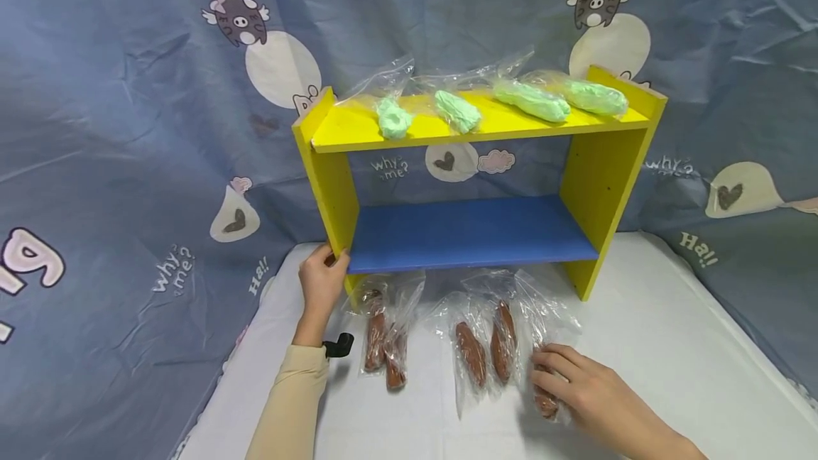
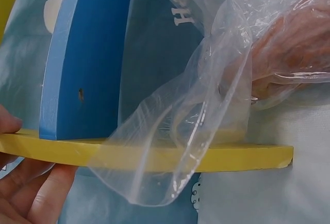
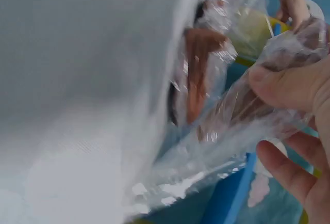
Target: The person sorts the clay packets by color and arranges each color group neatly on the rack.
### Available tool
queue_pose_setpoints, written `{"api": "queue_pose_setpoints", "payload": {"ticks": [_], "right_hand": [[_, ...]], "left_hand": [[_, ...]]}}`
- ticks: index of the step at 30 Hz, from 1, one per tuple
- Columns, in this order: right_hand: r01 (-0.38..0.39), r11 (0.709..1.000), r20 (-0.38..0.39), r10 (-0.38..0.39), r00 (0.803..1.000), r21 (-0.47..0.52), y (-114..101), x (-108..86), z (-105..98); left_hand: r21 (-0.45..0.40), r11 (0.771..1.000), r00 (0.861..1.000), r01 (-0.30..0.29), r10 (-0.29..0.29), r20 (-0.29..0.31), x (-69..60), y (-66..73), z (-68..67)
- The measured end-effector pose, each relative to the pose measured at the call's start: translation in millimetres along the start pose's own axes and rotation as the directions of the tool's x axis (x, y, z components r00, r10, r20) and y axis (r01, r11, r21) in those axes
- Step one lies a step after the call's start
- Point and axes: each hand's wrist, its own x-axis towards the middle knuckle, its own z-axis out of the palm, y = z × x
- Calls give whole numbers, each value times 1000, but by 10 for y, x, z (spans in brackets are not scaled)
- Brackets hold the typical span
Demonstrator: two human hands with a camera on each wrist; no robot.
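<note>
My left hand (image 1: pixel 322 279) grips the left side panel of the yellow shelf unit (image 1: pixel 327 190), near the end of its blue board (image 1: pixel 466 233); in the left wrist view the fingers (image 2: pixel 49 193) curl round the yellow edge (image 2: pixel 247 158). My right hand (image 1: pixel 591 392) pinches a bagged brown piece (image 1: pixel 546 403) on the white table, rightmost of the brown ones; the right wrist view has thumb and fingers at its clear bag (image 3: pixel 242 110). Left of it lie two bagged brown pieces (image 1: pixel 471 353) (image 1: pixel 503 343), and farther left two more (image 1: pixel 375 336) (image 1: pixel 395 360).
Several bagged light green pieces (image 1: pixel 456 111) lie in a row on the yellow top board (image 1: pixel 358 132). Patterned blue cloth (image 1: pixel 128 162) hangs behind and beside the unit. White cloth (image 1: pixel 671 346) covers the table. A black band (image 1: pixel 339 345) is on the left wrist.
</note>
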Motion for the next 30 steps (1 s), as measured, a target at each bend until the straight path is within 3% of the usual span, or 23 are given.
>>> {"api": "queue_pose_setpoints", "payload": {"ticks": [4, 15, 22, 30], "right_hand": [[15, 1000, -82, -16, 996, -19, 10, 112, -120], [62, 995, -189, -75, 979, -73, 129, 450, -472], [72, 993, -210, -89, 974, -89, 597, 581, -462], [70, 985, -128, -91, 988, -160, 1214, 648, -300]], "left_hand": [[-7, 1000, 1000, 0, 0, 7, -21, -5, 1], [-11, 1000, 1000, -8, 8, -4, 8, 2, 3], [-16, 1000, 1000, -1, 1, -4, 30, -3, 5], [-16, 1000, 1000, -1, 1, 6, 19, 2, 4]]}}
